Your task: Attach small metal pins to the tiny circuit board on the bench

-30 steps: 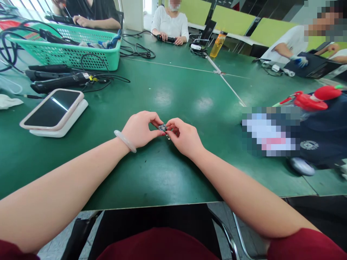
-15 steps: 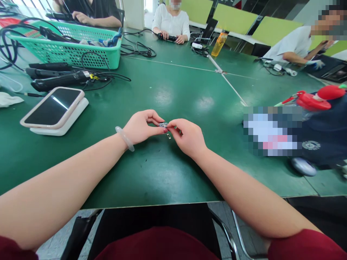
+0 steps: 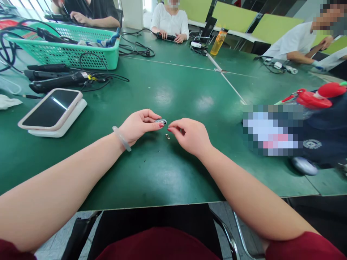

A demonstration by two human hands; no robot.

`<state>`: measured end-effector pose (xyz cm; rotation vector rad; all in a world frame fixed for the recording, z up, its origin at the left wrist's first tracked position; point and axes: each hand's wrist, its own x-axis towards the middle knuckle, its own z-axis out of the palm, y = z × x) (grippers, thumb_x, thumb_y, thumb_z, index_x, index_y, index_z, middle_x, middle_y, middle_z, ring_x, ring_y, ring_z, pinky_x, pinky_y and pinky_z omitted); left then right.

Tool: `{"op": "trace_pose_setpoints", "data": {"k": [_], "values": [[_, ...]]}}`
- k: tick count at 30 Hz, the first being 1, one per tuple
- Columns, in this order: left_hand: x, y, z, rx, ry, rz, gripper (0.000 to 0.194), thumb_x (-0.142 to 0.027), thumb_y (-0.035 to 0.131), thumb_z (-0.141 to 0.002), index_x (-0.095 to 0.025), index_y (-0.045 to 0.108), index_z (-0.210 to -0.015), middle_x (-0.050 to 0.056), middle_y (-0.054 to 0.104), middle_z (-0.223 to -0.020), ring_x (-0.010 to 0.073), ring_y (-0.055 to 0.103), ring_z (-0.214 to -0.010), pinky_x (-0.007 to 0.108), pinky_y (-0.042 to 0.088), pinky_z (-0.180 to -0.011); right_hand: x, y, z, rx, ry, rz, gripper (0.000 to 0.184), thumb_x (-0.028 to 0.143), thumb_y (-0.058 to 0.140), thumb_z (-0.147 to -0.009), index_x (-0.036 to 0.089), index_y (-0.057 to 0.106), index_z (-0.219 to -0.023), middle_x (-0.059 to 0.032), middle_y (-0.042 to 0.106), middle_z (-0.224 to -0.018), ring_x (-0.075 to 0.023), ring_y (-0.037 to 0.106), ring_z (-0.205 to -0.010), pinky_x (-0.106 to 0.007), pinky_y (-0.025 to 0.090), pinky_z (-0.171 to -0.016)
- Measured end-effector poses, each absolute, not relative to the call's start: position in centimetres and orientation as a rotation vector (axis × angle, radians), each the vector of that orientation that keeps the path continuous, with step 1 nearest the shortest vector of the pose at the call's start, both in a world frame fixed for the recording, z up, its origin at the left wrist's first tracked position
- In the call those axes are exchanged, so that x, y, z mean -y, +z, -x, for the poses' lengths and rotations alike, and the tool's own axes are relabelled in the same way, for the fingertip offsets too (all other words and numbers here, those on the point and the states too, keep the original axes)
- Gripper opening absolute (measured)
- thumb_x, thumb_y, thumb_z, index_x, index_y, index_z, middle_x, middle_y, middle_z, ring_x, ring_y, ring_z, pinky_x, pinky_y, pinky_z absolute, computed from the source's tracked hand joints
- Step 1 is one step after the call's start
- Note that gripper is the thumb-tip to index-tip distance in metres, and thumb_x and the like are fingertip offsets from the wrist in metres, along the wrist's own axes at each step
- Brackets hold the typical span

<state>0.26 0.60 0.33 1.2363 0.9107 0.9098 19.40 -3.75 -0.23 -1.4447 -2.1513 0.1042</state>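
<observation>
My left hand [image 3: 137, 124], a pale bracelet at its wrist, pinches a small dark-and-silver piece [image 3: 161, 121] between thumb and fingers. It looks like a little circuit board, but its detail is too fine to be sure. Just to the right, my right hand [image 3: 192, 135] has thumb and forefinger pressed together, apart from that piece. Whether anything tiny sits in this pinch I cannot make out. Below the fingertips, a small rectangular metal-rimmed part [image 3: 167, 137] lies on the green tabletop [image 3: 162, 173].
On the left are a phone [image 3: 51, 108] on a white box [image 3: 58, 124], black handheld devices [image 3: 58, 81] with cables, and a green basket [image 3: 73, 54]. At right lie a computer mouse [image 3: 305, 166] and dark bag [image 3: 320, 133]. An orange bottle [image 3: 219, 41] stands farther back. Several people sit around.
My hands have drawn apart: the left moved slightly left with the small piece, and the right came away from it. The metal-rimmed part stays on the table.
</observation>
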Motion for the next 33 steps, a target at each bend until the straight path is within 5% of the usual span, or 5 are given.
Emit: {"op": "trace_pose_setpoints", "data": {"k": [4,11,25,33], "values": [[-0.56,0.24,-0.24,-0.888,0.91,-1.237,0.035,-0.025,0.085,-0.057,-0.013,0.063,-0.082,0.004,0.072,-0.082,0.0135,0.066,-0.079,0.031,0.048,-0.086,3.26,-0.76,-19.37,2.287,0.222,1.582,0.023,0.044,0.063,-0.081,0.021,0.062,-0.082,-0.0005,0.063,-0.081,-0.0133,0.054,-0.069,-0.026,0.036,-0.059],[-0.58,0.17,-0.24,-0.881,0.891,-1.245,0.036,-0.025,0.085,-0.057,-0.014,0.063,-0.083,0.004,0.072,-0.083,0.0142,0.067,-0.08,0.032,0.048,-0.087,3.22,-0.94,-18.74,2.333,0.33,1.61,0.013,0.026,0.054,-0.088,0.02,0.06,-0.078,-0.0013,0.063,-0.078,-0.0134,0.053,-0.069,-0.026,0.035,-0.06],[-0.62,0.1,-0.16,-0.902,0.862,-1.263,0.035,-0.024,0.084,-0.057,-0.013,0.064,-0.083,0.004,0.071,-0.082,0.0137,0.065,-0.079,0.032,0.048,-0.086,3.23,-0.49,-19.23,2.314,0.495,1.627,0.017,0.025,0.054,-0.087,0.021,0.065,-0.074,-0.0002,0.066,-0.074,-0.0128,0.056,-0.066,-0.025,0.036,-0.059],[-0.48,0.21,-0.37,-0.958,0.84,-1.304,0.034,-0.024,0.085,-0.056,-0.014,0.065,-0.082,0.002,0.069,-0.076,0.0136,0.064,-0.074,0.032,0.049,-0.083,3.39,-0.48,-19.52,2.424,0.253,1.573,0.009,0.022,0.058,-0.085,0.024,0.066,-0.088,-0.0004,0.064,-0.083,-0.0142,0.057,-0.071,-0.026,0.036,-0.061]]}}
